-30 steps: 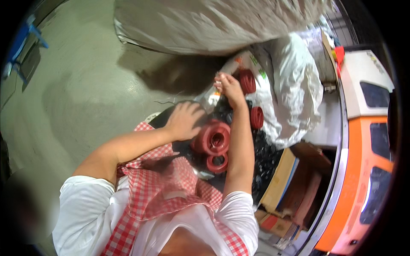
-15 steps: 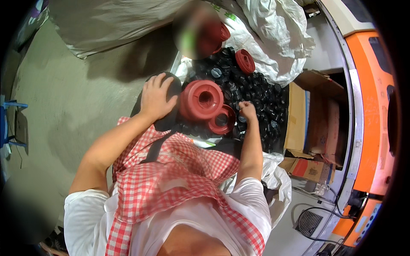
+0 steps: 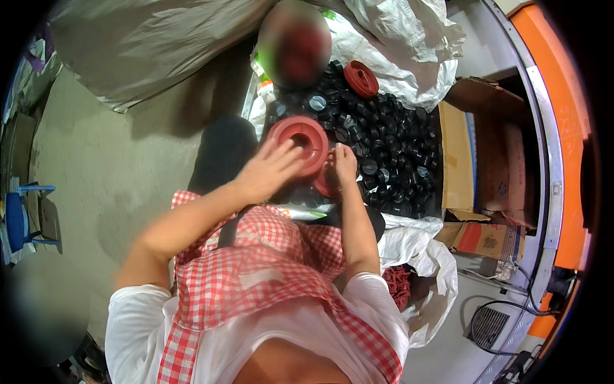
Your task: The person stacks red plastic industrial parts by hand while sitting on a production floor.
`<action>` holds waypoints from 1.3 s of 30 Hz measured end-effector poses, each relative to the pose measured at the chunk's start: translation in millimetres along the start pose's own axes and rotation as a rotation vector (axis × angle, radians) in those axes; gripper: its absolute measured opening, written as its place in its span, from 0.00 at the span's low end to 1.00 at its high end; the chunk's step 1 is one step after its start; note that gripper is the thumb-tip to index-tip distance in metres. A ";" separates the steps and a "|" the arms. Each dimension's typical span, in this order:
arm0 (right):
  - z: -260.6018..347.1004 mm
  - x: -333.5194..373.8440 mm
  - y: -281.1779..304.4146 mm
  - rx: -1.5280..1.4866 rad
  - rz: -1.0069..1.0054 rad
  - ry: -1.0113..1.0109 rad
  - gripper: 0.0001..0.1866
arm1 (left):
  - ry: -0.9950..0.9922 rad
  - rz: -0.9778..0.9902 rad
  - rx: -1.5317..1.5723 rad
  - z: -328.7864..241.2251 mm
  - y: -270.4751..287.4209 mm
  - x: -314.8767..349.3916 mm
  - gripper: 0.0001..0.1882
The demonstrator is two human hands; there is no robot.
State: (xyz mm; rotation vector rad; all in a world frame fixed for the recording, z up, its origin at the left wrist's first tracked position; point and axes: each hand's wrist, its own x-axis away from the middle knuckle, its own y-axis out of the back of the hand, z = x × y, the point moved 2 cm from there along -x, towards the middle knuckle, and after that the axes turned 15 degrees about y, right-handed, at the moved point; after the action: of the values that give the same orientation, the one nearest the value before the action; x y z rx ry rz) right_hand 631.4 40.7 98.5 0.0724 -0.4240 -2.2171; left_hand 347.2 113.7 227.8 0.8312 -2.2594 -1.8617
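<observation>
A thick red ring-shaped piece [image 3: 314, 132] with a dark centre hole lies in front of me at the edge of a heap of small black round caps [image 3: 384, 137]. My left hand [image 3: 274, 169] rests over its near left side, fingers stretched toward the hole and a little blurred. A second, lower red ring [image 3: 326, 185] sits just to its right, partly hidden by my right hand [image 3: 345, 165]. That hand is closed, thumb and fingers pinched together beside the two rings. Whatever is between its fingertips is too small to make out.
Another red ring [image 3: 361, 79] lies on the far part of the heap. White woven sacks [image 3: 403, 51] border it at the back. Cardboard boxes [image 3: 457, 160] stand to the right, beside an orange machine [image 3: 556, 128]. A white bag [image 3: 435, 281] holds thin red pieces; a blue stool [image 3: 22, 217] is far left.
My left hand has left my dark-clad knee and moved right onto the thick red ring. My right hand has shifted left from the black caps to beside the rings. The view has moved slightly.
</observation>
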 end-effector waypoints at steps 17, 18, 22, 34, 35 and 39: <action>-73.4 77.0 -59.4 0.624 0.935 0.293 0.36 | 0.288 -0.109 0.498 5.3 -2.4 -39.9 0.39; -58.9 86.2 -64.0 0.637 0.894 0.381 0.35 | 0.295 -0.200 0.550 7.3 19.9 -35.9 0.40; -43.9 88.3 -68.3 0.855 0.855 0.440 0.30 | 0.413 -0.333 0.731 12.4 64.8 -4.8 0.49; -74.9 83.5 -71.9 1.048 0.598 0.471 0.22 | 0.808 -0.382 0.538 52.7 100.5 101.2 0.54; -77.2 82.6 -70.4 1.043 0.606 0.427 0.22 | 0.807 -0.417 0.522 51.5 102.1 108.9 0.54; -58.3 78.2 -45.9 0.801 0.841 0.221 0.20 | 0.813 -0.486 0.662 46.7 111.7 120.9 0.52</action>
State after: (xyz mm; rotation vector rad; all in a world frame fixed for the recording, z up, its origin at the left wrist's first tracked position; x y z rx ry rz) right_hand 558.9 -9.0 36.0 0.4668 -0.9814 -1.1090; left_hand 187.4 110.3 288.9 1.9180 -2.1599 -0.5507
